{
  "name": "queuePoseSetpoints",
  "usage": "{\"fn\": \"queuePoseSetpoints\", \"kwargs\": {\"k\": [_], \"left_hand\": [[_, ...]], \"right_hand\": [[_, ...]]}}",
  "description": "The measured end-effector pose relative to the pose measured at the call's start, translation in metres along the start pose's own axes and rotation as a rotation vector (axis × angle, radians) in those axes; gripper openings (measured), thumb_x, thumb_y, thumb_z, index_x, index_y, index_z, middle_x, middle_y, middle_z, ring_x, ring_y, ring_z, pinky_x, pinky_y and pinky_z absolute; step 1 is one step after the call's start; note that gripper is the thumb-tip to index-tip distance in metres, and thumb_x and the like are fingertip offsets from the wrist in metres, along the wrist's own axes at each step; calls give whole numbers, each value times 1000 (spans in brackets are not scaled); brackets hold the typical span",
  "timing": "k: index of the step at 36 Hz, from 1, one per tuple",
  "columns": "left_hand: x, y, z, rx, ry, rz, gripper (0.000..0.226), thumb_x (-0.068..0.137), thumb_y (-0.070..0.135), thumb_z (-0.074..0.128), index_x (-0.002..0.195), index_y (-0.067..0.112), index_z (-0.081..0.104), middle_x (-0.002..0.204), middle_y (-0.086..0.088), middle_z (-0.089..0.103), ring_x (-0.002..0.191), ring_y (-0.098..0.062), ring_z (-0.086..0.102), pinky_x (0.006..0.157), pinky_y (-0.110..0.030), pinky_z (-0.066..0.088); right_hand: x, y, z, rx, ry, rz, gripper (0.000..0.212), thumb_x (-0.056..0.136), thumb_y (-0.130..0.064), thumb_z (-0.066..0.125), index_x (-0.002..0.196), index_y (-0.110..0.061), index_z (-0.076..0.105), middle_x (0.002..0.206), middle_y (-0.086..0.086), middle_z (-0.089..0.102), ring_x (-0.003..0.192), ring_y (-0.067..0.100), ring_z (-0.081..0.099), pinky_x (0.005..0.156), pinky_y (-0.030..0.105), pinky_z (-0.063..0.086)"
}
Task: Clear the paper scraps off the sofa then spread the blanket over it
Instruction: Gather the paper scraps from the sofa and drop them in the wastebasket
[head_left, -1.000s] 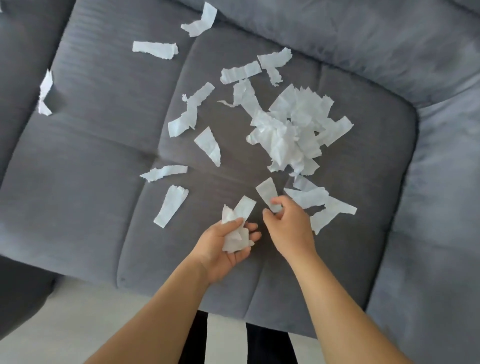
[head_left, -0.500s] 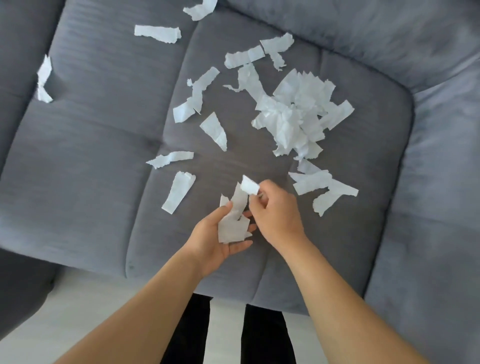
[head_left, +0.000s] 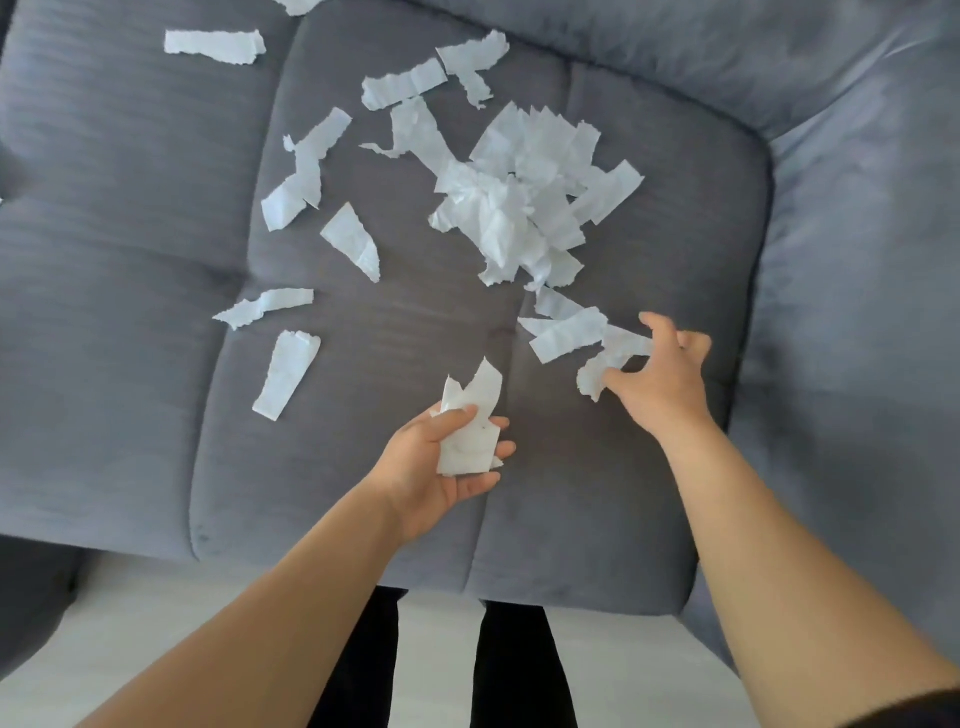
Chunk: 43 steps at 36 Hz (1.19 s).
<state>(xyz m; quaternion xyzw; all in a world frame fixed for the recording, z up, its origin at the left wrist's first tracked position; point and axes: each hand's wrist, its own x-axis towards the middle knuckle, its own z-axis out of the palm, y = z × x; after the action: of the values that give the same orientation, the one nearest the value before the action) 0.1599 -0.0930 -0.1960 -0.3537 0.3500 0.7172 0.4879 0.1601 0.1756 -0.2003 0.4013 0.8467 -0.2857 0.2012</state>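
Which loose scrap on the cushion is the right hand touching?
The curled strip nearest the right edge of the cushion, below the big pile: the right hand pinches it. The other loose scraps lie untouched; the left hand holds gathered scraps.

No text, label or number can be read anywhere

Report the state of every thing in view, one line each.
left hand, gripping the held scraps
held scraps, bunched, sticking up from the left hand
right hand, fingers spread over the near scrap, thumb touching it; grip unclear
near scrap, crumpled, on the seat
scrap pile, heaped loose
scattered strips, lying flat, apart
sofa seat, littered, uncovered
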Motion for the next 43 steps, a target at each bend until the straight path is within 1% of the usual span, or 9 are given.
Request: {"fn": "queuePoseSetpoints", "kwargs": {"k": [5,13,17,20,25,29,35,39,43], "left_hand": [[6,-15,14,-19,-7,-29,41,98,27,61,137,15,56,126,-16,71,106,-35,72,69,-41,60],[14,-37,43,-56,23,-60,46,100,40,58,137,14,61,125,-15,72,103,-32,73,79,-47,60],[17,-40,48,-47,-22,-73,53,100,44,57,137,7,60,131,-17,68,115,-31,69,85,-45,59],[18,-40,48,-53,7,-71,49,100,40,57,136,8,62,126,-14,71,111,-30,71,85,-44,60],[18,-40,43,-172,42,-106,40,96,28,61,130,6,63,121,-16,73,95,-33,74,66,-35,60],[17,-42,40,-184,28,-114,38,95,27,59,128,7,64,115,-15,75,87,-31,74,59,-30,58],[14,-47,33,-201,-4,-89,41,93,33,61,124,8,68,122,-16,73,94,-32,73,58,-30,57],[14,-48,30,-193,-31,-50,42,92,41,63,116,8,77,125,-17,71,104,-36,71,65,-34,59],[10,-45,29,-130,-55,-2,47,94,52,60,119,14,75,114,-13,73,93,-28,71,71,-37,58]], "right_hand": [[-2,0,6,-25,-51,-135,12,79,-15,59,83,-26,57,109,-6,41,80,9,58,59,22,43],[-65,-10,17,197,-233,-279,16,85,-11,62,79,-25,64,75,-15,65,66,-5,60,55,8,40],[-95,-8,19,187,-466,-384,10,87,-35,69,97,-34,70,82,-34,62,77,-6,60,64,4,39],[-89,-4,12,399,-297,-296,10,92,-34,66,101,-34,71,89,-23,71,80,0,68,69,11,47],[-48,3,8,529,95,-26,26,95,-21,60,121,-26,59,109,-8,66,84,15,73,82,45,59],[-20,6,15,330,100,67,48,90,-30,70,134,-25,49,122,-4,46,92,14,59,84,35,51],[-18,-4,25,274,72,-35,3,94,-19,62,91,-18,63,108,-3,55,71,4,58,75,23,47],[-45,-19,18,495,-186,-111,6,90,-22,70,84,-21,67,70,-11,69,55,4,62,53,14,45],[-74,-24,9,358,-639,-244,11,86,-27,78,94,-31,71,83,-12,71,63,2,63,63,15,51]]}}
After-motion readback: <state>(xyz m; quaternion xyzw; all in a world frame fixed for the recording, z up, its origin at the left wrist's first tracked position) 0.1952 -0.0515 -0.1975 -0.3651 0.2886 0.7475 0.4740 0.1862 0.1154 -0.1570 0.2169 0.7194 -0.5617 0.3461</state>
